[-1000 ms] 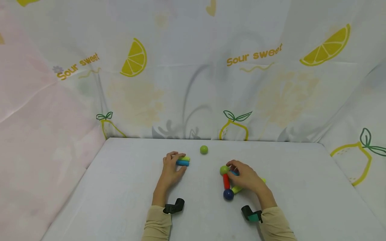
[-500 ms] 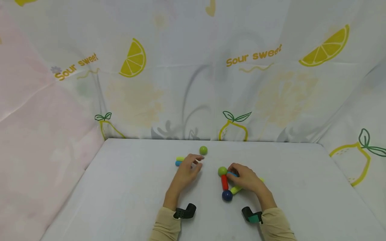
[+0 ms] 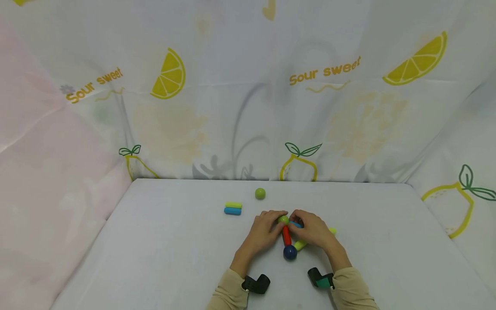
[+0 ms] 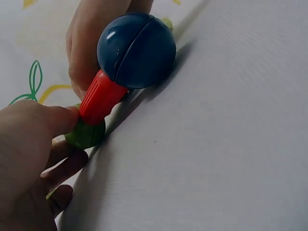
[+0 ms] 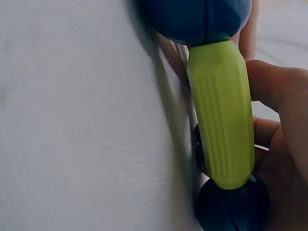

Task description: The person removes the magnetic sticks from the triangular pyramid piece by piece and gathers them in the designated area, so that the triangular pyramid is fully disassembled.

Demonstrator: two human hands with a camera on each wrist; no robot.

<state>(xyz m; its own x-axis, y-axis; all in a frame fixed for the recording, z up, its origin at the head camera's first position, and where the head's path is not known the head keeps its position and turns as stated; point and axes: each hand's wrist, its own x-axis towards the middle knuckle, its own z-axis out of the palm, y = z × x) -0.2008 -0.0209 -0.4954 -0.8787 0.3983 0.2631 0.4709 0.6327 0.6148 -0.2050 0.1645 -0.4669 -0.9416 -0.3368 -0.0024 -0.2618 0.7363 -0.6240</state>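
My left hand [image 3: 263,233] pinches a green ball [image 3: 283,220] between thumb and fingers. A red rod [image 3: 286,236] joins that ball to a dark blue ball [image 3: 290,252]. Beside it my right hand [image 3: 315,232] grips a short blue rod [image 3: 296,224], mostly covered by the fingers, its end at the green ball. From the dark blue ball a yellow-green rod [image 3: 300,245] runs under the right hand. In the right wrist view this yellow-green rod [image 5: 220,115] sits between two dark blue balls, the lower one [image 5: 233,204] behind it near the palm.
A loose green ball [image 3: 260,193] lies near the back edge of the white table [image 3: 174,249]. Left of it, a yellow-green rod [image 3: 234,205] and a blue rod [image 3: 232,211] lie side by side. Another yellow-green piece [image 3: 332,230] shows past the right hand.
My left hand has left the two loose rods, moved right, and taken hold of the green ball on the red rod. The right hand stays at the blue rod.
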